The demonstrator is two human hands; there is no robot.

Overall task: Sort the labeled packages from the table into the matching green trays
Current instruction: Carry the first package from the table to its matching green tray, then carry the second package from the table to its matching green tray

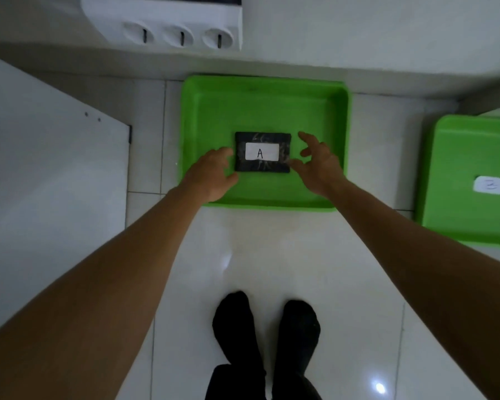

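Head view — white tiled floor (272,255), green tray (266,93), both grips spread beside package (262,153).

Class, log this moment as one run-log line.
package A in green tray | left hand, right hand flank it, fingers open

A home kitchen, likely: glossy white floor tiles (286,255), and a white cooker (168,21) with three knobs at upper left.

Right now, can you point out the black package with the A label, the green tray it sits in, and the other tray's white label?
Black package (262,166): head view, lower dark wrapping.
Green tray (260,111): head view, bare floor.
White label (490,185): head view, centre.
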